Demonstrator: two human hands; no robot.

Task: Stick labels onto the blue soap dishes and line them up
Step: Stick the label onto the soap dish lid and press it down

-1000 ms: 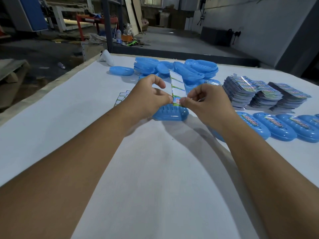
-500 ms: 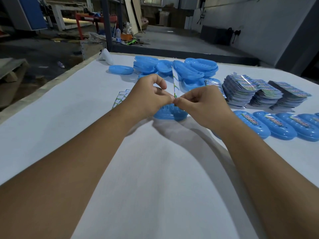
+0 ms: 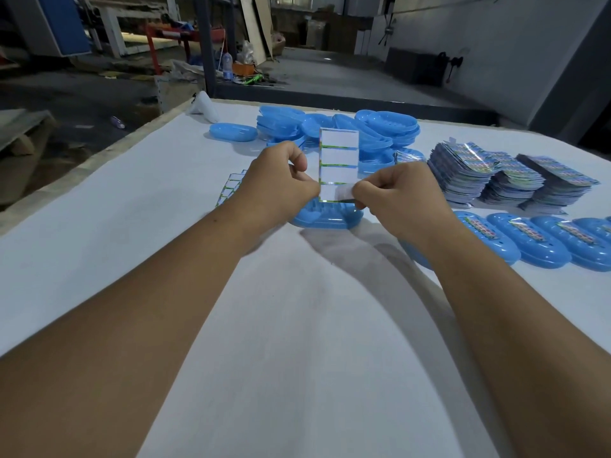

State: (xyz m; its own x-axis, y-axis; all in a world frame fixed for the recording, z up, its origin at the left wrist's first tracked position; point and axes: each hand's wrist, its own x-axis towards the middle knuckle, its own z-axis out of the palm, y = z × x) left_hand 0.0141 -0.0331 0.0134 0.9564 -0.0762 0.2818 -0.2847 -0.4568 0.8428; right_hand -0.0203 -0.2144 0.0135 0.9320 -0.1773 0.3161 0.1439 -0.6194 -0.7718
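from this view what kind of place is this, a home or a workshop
Most likely a small factory packing floor: stacks of label sheets, a pile of blue soap dishes on a long work table, and bare concrete floor behind.

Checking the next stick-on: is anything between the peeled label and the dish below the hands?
Nothing visible: the label pinched by the right hand hangs just above the soap dish, whose top shows bare.

White table (image 3: 132,226) — soap dishes (image 3: 535,239) (blue), label stacks (image 3: 479,173).
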